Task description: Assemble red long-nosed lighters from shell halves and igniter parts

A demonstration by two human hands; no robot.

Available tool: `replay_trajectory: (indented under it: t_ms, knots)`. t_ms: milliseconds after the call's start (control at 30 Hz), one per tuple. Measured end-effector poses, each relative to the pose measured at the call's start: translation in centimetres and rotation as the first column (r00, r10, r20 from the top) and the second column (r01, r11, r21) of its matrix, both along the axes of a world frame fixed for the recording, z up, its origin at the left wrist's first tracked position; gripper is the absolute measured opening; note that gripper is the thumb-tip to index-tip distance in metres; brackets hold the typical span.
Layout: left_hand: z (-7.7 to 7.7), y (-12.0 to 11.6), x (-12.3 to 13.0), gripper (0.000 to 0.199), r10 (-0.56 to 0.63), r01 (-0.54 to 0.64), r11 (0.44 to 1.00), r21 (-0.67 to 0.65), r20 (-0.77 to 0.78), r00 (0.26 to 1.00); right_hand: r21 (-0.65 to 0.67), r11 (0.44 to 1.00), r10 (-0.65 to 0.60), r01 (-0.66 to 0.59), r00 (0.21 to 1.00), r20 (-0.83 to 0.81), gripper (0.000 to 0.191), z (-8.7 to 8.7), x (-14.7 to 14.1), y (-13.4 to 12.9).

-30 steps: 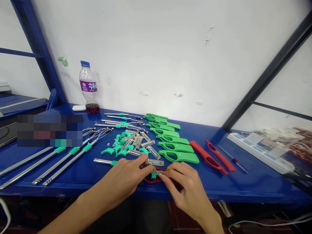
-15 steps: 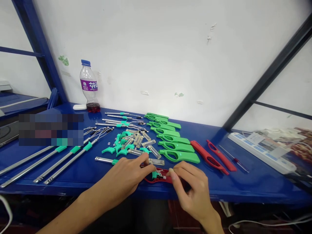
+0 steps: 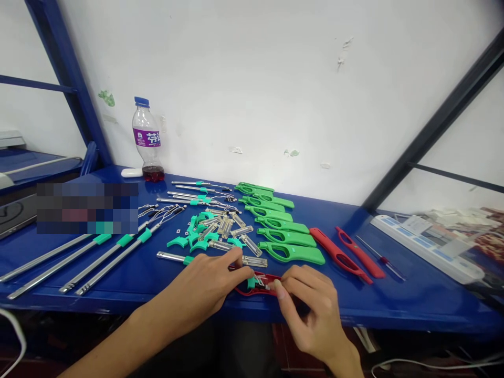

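One red shell [image 3: 272,278], near table edge [image 3: 354,319].
At shell: left hand [image 3: 212,275], right hand [image 3: 315,304], fingers pinched; gripped parts hidden.

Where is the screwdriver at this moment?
In the head view, the screwdriver lies on the right side of the blue table, between the red handle pieces and the white power strip.

A workshop-like assembly bench, with metal rods [image 3: 114,261], green shells [image 3: 292,253] and a screwdriver [image 3: 380,258].
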State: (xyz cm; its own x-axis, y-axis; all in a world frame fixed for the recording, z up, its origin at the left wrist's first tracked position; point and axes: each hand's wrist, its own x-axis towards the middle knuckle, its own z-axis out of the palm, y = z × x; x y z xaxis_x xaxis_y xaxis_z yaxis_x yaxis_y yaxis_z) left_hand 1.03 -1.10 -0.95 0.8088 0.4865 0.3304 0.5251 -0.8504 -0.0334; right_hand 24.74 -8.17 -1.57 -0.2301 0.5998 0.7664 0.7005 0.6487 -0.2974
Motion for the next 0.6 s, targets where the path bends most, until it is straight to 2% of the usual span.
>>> replay_trajectory:
  t_ms: [333,600]
  knots:
    - [0.07,-0.10,-0.02,0.052,-0.023,0.023,1.000,0.004,0.038,0.999,0.051,0.997,0.047,-0.052,0.995,0.091,0.027,-0.03,-0.08,-0.34]
    - [0.14,-0.13,-0.14,0.055,-0.028,0.028,1.000,-0.004,0.040,0.999,0.035,0.998,0.049,-0.053,0.993,0.108,0.030,0.10,0.03,-0.08]
